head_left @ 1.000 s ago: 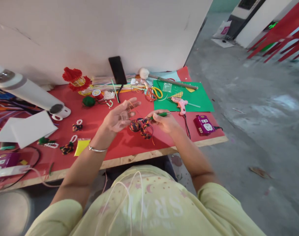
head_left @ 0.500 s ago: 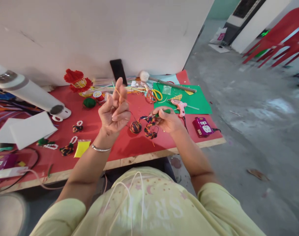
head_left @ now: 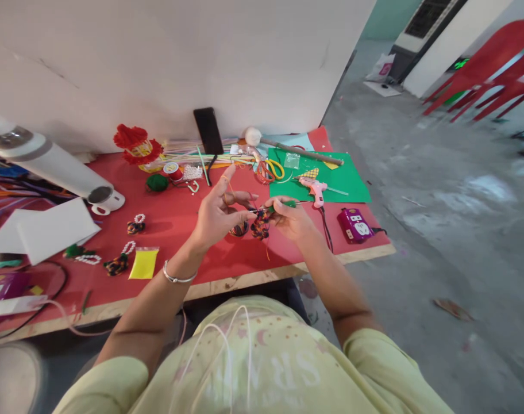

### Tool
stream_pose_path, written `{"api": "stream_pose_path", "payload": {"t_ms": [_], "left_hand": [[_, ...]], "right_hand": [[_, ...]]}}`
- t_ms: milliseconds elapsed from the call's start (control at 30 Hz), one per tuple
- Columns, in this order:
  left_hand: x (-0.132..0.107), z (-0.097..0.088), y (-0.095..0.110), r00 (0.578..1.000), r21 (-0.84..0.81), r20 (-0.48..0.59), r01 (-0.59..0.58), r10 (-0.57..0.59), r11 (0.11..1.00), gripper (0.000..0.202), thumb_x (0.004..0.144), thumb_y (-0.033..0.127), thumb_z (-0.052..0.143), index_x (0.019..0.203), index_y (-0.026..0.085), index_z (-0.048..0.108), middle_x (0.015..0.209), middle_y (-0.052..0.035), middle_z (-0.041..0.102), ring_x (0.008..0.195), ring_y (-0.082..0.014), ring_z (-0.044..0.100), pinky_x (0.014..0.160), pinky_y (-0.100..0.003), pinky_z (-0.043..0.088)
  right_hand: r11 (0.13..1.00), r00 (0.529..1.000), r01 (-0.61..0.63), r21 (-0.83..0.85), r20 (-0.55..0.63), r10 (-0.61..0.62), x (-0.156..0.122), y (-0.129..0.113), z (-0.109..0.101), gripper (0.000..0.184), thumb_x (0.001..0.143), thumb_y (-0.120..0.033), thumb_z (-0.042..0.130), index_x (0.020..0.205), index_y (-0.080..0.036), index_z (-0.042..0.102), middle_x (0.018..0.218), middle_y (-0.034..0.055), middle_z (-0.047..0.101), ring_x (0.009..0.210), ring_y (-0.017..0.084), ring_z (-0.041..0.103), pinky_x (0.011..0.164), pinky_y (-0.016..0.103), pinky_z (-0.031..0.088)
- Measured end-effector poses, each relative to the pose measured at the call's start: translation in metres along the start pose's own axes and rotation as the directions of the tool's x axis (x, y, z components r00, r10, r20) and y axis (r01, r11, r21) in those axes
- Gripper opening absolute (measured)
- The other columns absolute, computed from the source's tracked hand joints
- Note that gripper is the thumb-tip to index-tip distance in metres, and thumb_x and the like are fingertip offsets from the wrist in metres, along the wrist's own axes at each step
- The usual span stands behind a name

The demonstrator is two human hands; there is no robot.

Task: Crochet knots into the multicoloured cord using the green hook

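Observation:
My right hand [head_left: 288,217] is closed on a crochet hook [head_left: 291,204] with a green handle, its shaft pointing left into a strip of multicoloured crochet work [head_left: 261,224]. Thumb and fingertips of my left hand [head_left: 225,210] pinch the work by the hook's tip. Yarn [head_left: 230,185] runs over the raised left index finger. Partly hidden behind that hand, a ball of multicoloured yarn [head_left: 239,229] rests on the red table covering [head_left: 227,264]. A loose yarn end hangs below the work.
A pink glue gun [head_left: 316,191] lies on green paper [head_left: 352,178], near scissors [head_left: 276,168]. Right of it sits a purple socket box [head_left: 355,224]. A phone [head_left: 208,131] leans on the wall. Leftward are a yellow packet [head_left: 143,263], beaded yarn pieces [head_left: 116,263] and a white tumbler [head_left: 50,161].
My left hand has come down and right to the crochet work, its thumb and fingers now pinching it. The right hand stays near its place with the hook.

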State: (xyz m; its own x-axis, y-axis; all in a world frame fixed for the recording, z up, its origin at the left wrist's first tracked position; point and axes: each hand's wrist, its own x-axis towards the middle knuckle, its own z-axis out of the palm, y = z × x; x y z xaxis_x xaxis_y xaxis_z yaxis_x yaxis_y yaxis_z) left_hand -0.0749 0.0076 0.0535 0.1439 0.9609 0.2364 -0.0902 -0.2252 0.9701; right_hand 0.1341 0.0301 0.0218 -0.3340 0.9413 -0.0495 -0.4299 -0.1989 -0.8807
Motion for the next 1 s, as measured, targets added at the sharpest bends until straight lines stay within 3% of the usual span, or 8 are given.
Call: {"api": "stream_pose_path", "payload": {"t_ms": [133,233,300,433,500,567,800,1000], "left_hand": [[0.000,0.008,-0.002,0.997,-0.089,-0.027,0.069,-0.072,0.994,0.124,0.071,0.024,0.094,0.171,0.023,0.021,0.090,-0.0034,0.079,0.082,-0.0177,0.075,0.069,-0.024,0.056],[-0.003,0.016,-0.008,0.994,-0.075,-0.092,0.056,-0.062,0.996,0.125,0.074,0.020,0.091,0.172,0.027,0.014,0.098,-0.0038,0.080,0.080,-0.0142,0.072,0.069,-0.023,0.056],[-0.007,0.022,-0.012,0.987,-0.027,-0.162,0.006,-0.010,1.000,0.120,0.076,0.018,0.088,0.171,0.030,0.016,0.111,-0.0069,0.079,0.079,-0.0121,0.069,0.067,-0.022,0.054],[-0.013,0.036,-0.017,0.967,0.027,-0.254,-0.026,0.032,0.999,0.111,0.080,0.018,0.084,0.169,0.035,0.021,0.130,-0.0119,0.072,0.080,-0.0115,0.067,0.063,-0.022,0.051],[-0.013,0.041,-0.018,0.967,-0.026,-0.255,0.003,-0.009,1.000,0.113,0.080,0.018,0.083,0.170,0.038,0.017,0.133,-0.0134,0.070,0.080,-0.0113,0.066,0.065,-0.022,0.053],[-0.012,0.042,-0.020,0.968,-0.098,-0.246,0.026,-0.049,0.995,0.116,0.079,0.019,0.082,0.170,0.038,0.013,0.135,-0.0141,0.070,0.079,-0.0109,0.065,0.067,-0.023,0.055],[-0.011,0.032,-0.024,0.976,-0.155,-0.213,0.008,-0.041,0.988,0.123,0.075,0.023,0.086,0.171,0.037,0.010,0.143,-0.0159,0.066,0.096,-0.0173,0.071,0.059,-0.020,0.054],[-0.011,0.024,-0.031,0.987,-0.168,-0.162,-0.035,0.008,0.985,0.120,0.078,0.028,0.089,0.171,0.038,0.013,0.134,-0.0129,0.071,0.084,-0.0140,0.069,0.062,-0.021,0.056]], "right_hand": [[1.000,0.999,0.020,0.004,-0.051,-0.020,-0.003,0.008,-0.001,0.040,0.066,-0.057,0.094,0.080,-0.023,0.077,0.074,-0.0014,0.077,0.065,0.012,0.069,0.055,0.024,0.053],[0.997,0.988,0.070,-0.019,-0.139,-0.072,-0.009,0.015,-0.001,0.038,0.065,-0.057,0.094,0.081,-0.025,0.080,0.079,-0.0006,0.079,0.068,0.013,0.069,0.059,0.026,0.054],[0.979,0.964,0.147,-0.141,-0.201,-0.174,-0.015,0.018,0.002,0.030,0.074,-0.056,0.089,0.085,-0.028,0.082,0.085,-0.0003,0.081,0.074,0.015,0.070,0.071,0.030,0.058],[0.783,0.848,0.358,-0.508,-0.175,-0.500,-0.029,0.023,0.015,0.014,0.091,-0.043,0.077,0.098,-0.034,0.085,0.103,0.0014,0.083,0.100,0.021,0.074,0.100,0.038,0.057],[0.677,0.775,0.444,-0.587,-0.128,-0.619,-0.034,0.027,0.023,0.014,0.092,-0.037,0.076,0.104,-0.037,0.084,0.109,0.0018,0.083,0.108,0.023,0.073,0.105,0.040,0.055],[0.642,0.741,0.483,-0.596,-0.112,-0.662,-0.037,0.032,0.029,0.017,0.093,-0.035,0.076,0.107,-0.039,0.083,0.111,0.0018,0.083,0.108,0.024,0.073,0.104,0.042,0.056],[0.799,0.818,0.378,-0.467,-0.235,-0.525,-0.035,0.037,0.026,0.012,0.092,-0.043,0.076,0.097,-0.036,0.084,0.100,0.0003,0.083,0.100,0.022,0.075,0.098,0.039,0.059],[0.884,0.846,0.309,-0.350,-0.324,-0.424,-0.033,0.041,0.019,0.017,0.086,-0.046,0.081,0.093,-0.031,0.085,0.093,-0.0004,0.085,0.086,0.020,0.076,0.085,0.037,0.061]]}}
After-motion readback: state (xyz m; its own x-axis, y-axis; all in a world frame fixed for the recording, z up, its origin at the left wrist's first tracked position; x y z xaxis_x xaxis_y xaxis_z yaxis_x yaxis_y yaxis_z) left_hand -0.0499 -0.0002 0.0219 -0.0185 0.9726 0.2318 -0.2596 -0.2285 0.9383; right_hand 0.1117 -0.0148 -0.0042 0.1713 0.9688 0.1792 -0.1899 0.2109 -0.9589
